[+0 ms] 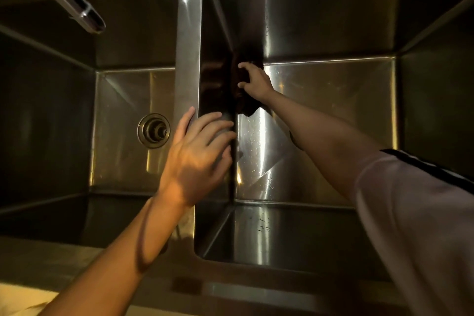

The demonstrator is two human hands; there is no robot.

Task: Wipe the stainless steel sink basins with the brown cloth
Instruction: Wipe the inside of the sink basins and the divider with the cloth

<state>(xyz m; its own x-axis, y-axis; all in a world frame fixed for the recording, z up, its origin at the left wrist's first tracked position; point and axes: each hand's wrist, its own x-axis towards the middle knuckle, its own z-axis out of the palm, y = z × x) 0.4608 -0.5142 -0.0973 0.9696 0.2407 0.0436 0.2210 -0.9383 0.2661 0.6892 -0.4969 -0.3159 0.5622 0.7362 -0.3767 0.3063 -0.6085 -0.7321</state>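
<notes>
My right hand (256, 82) grips the brown cloth (243, 100) in the basin corner; my left hand (202, 154) braces open on the divider (187, 59) — wet steel, might slip.

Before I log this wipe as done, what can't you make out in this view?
- Cloth: mostly hidden under the right hand and lost in shadow in the right basin; its contact patch is not visible.
- Right basin's drain: none visible.
- Left hand: covers part of the divider.
- Faucet: base cut off by the top edge.
- Left basin: near wall too dark to judge.
</notes>
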